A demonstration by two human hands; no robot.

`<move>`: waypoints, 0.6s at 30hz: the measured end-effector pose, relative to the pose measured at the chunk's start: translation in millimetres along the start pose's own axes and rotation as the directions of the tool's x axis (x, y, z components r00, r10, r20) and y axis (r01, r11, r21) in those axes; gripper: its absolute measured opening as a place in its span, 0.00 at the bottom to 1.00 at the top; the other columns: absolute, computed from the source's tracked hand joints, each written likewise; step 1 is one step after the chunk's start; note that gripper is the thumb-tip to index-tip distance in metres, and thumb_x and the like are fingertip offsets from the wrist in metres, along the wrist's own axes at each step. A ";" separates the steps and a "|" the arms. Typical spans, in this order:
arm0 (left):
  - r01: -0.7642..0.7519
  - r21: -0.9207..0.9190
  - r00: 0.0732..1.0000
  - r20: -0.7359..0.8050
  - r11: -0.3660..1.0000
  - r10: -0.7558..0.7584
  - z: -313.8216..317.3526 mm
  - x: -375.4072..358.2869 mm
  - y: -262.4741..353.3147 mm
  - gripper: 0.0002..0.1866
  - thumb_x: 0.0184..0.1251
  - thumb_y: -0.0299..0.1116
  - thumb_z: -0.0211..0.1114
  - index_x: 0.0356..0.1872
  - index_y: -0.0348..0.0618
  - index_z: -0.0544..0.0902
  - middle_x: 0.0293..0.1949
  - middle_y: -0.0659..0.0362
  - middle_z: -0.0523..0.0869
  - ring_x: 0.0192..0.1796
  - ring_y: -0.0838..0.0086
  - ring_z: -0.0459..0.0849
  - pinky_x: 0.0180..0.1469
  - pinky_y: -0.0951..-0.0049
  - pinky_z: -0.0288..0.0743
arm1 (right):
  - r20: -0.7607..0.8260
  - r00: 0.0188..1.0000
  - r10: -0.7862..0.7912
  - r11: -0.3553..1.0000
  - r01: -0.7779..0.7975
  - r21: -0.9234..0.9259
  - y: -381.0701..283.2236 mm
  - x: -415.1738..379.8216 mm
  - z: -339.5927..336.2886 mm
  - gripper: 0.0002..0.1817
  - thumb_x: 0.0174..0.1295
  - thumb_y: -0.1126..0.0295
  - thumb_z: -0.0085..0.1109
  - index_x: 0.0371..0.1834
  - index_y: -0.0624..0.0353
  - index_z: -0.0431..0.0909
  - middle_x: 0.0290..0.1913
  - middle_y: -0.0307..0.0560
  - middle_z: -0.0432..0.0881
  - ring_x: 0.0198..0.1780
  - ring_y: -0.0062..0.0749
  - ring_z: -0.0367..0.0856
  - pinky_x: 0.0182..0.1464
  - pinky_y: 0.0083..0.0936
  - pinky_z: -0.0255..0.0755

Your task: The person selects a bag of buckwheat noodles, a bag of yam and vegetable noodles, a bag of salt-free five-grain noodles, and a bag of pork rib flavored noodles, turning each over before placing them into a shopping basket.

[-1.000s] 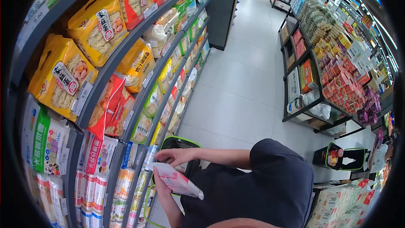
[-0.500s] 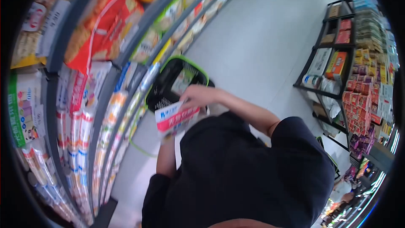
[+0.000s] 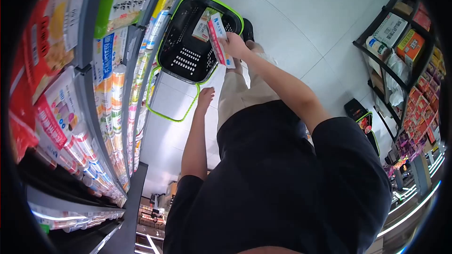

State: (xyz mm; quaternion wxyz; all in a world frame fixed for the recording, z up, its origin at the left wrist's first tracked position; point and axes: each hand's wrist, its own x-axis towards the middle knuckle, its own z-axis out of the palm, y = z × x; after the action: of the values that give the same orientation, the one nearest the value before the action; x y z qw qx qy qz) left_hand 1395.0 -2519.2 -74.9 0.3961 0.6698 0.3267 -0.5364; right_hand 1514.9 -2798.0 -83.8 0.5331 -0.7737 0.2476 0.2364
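My right hand (image 3: pixel 235 47) is closed on the edge of a white-and-pink printed packet (image 3: pixel 218 33). The packet hangs tilted over the right side of a black shopping basket (image 3: pixel 165 56) with a bright green rim. Inside the basket lies another flat package (image 3: pixel 202 26) with a green and white label, partly hidden by the held packet. My left hand (image 3: pixel 205 98) is below the basket, near its green handle (image 3: pixel 181 120), with fingers loosely bent and nothing in them.
Store shelves (image 3: pixel 87 82) with packaged goods, including a green-and-clear bag (image 3: pixel 126 2), run along the left. A black rack (image 3: pixel 383 68) with boxes stands on the right. Another basket (image 3: pixel 365 117) sits on the floor at right.
The packet has moved from in front of my body to over the basket, in my right hand. My left hand no longer supports it and is apart from it. The view has shifted.
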 end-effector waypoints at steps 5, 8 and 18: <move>0.088 0.338 0.993 -0.107 0.937 -0.055 60.7 75.6 -24.2 0.46 0.50 0.52 0.71 0.64 0.31 0.65 0.52 0.39 0.78 0.51 0.57 0.82 0.52 0.67 0.76 | 0.040 0.996 0.074 0.997 -0.074 -0.007 52.1 59.8 56.0 0.18 0.61 0.60 0.55 0.38 0.68 0.77 0.36 0.65 0.82 0.43 0.57 0.81 0.47 0.43 0.73; 0.131 0.429 0.991 -0.088 0.894 -0.103 89.4 82.9 4.8 0.58 0.43 0.56 0.73 0.70 0.32 0.52 0.62 0.35 0.68 0.61 0.48 0.74 0.62 0.57 0.70 | 0.108 0.981 0.162 0.983 -0.170 0.071 98.8 108.7 103.9 0.18 0.59 0.61 0.56 0.40 0.68 0.80 0.39 0.64 0.83 0.45 0.54 0.83 0.50 0.39 0.74; 0.175 0.522 0.897 -0.434 0.835 0.083 115.4 123.6 9.9 0.39 0.50 0.51 0.68 0.62 0.45 0.64 0.55 0.46 0.74 0.55 0.47 0.78 0.56 0.51 0.71 | 0.034 0.958 0.283 0.935 -0.284 0.210 245.6 246.8 239.7 0.12 0.56 0.68 0.61 0.36 0.68 0.82 0.28 0.49 0.84 0.30 0.33 0.83 0.34 0.30 0.76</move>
State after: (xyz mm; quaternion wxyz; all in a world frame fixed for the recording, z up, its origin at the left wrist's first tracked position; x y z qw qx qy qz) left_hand 1376.5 -2624.0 -206.7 0.0901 0.8498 0.2562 -0.4517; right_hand 1523.4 -2680.4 -489.8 0.5736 -0.6679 0.3796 0.2841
